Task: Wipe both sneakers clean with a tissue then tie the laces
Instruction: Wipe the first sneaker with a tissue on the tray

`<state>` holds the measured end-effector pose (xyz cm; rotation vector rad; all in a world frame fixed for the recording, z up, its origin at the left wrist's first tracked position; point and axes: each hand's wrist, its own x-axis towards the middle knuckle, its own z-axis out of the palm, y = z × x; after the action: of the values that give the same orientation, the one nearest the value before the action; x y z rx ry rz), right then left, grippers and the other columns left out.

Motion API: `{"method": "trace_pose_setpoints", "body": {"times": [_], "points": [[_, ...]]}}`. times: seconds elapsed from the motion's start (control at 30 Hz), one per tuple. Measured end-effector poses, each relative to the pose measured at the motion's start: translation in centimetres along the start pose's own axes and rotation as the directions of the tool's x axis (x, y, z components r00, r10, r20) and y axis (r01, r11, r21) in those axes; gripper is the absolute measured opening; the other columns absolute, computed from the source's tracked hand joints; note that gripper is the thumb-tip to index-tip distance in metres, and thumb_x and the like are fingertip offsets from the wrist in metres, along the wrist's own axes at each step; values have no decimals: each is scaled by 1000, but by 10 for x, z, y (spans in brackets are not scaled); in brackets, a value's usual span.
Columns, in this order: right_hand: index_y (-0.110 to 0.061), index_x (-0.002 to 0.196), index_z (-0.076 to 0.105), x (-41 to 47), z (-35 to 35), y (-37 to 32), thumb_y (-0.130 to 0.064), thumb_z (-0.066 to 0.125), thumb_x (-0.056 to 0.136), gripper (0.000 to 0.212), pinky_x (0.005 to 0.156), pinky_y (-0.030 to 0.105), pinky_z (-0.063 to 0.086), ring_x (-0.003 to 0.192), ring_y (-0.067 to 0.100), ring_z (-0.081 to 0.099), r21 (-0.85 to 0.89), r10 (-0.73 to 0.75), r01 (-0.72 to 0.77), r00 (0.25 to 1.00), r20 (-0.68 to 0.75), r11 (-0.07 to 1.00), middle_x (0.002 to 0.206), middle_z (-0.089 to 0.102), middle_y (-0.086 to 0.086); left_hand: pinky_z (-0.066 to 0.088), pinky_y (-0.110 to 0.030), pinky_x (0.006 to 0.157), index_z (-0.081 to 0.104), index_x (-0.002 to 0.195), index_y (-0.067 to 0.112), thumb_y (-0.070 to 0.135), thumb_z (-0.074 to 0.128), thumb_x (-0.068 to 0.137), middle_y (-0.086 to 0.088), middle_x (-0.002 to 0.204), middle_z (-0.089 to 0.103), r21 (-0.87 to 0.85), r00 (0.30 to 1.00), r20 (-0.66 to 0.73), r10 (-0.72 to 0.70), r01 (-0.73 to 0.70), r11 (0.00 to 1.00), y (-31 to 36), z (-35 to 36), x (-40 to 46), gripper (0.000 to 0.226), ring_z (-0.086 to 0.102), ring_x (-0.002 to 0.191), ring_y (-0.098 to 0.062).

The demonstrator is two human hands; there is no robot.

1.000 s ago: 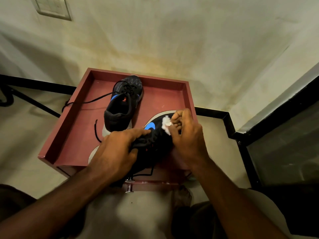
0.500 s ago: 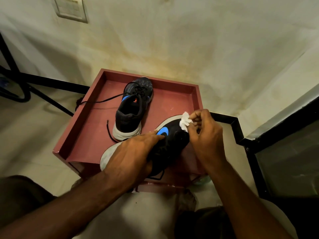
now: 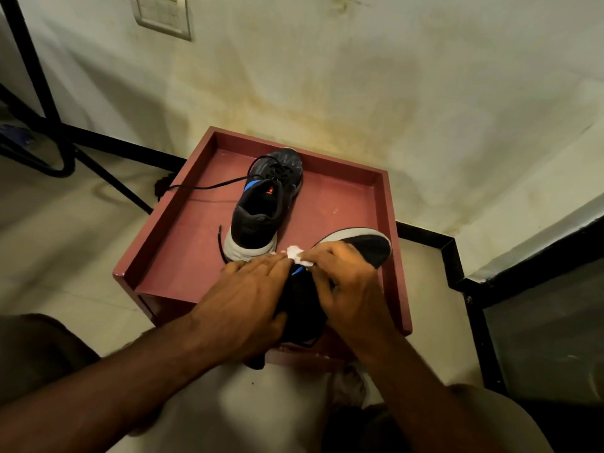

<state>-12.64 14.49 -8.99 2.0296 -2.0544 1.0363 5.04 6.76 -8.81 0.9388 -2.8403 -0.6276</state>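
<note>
The black fabric sneaker with blue logo (image 3: 359,248) is steadied on its side over the red wooden tray's (image 3: 390,223) near edge by the left hand (image 3: 248,299), fingers closed around it, exposing its flank. A crumpled white tissue (image 3: 299,255) is pinched in the right hand (image 3: 346,286) against the upper. The second black sneaker (image 3: 264,204) stands unlaced in the tray.

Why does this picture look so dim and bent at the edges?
Head view: dim, yellowish light; the wide lens bows the wall and black floor trim; the tissue glows brightest; both hands look slightly soft, the black sneaker loses detail in shadow.

Dim yellowish light, soft shadows, wide-angle bending at edges.
</note>
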Motion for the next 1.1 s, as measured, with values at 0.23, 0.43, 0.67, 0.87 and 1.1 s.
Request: {"method": "trace_pose_setpoints", "body": {"times": [0.23,0.43,0.67,0.87,1.1], "points": [[-5,111,76,14,-40,67,2,60,92,26,78,32,50,94,32,62,-261,357,-409,907,-224,874,104,62,12,10,-40,124,13,163,20,52,25,86,-1,170,18,114,999,51,13,-19,993,6,7,-7,84,17,156,-17],[-9,104,75,-1,-3,4,5,64,88,24,90,30,51,97,22,62,-111,30,-31,999,-9,993,104,70,6,31,-46,117,35,156,10,50,29,82,-10,159,42,206,999,6,35,-35,978,6,13,-7,84,40,147,-26],[-13,102,76,10,-38,66,9,61,87,31,89,36,52,100,28,65,-143,278,-312,936,-216,939,105,71,6,18,-38,122,28,160,15,51,24,80,-4,165,32,130,999,-20,38,-36,991,5,6,-6,87,30,152,-20],[-13,103,73,-4,-5,3,2,66,93,18,92,33,54,101,14,66,86,122,-117,991,-51,989,106,72,-2,42,-46,110,49,147,7,46,38,81,-13,147,56,231,996,-64,64,-48,972,5,14,-4,78,55,136,-28],[-9,109,74,6,-1,18,-7,65,98,14,98,38,51,107,18,65,92,18,-19,1000,10,996,111,70,3,30,-42,118,35,150,24,66,34,85,-1,149,49,285,998,26,-58,49,957,16,-12,-8,77,47,134,-22]]}}
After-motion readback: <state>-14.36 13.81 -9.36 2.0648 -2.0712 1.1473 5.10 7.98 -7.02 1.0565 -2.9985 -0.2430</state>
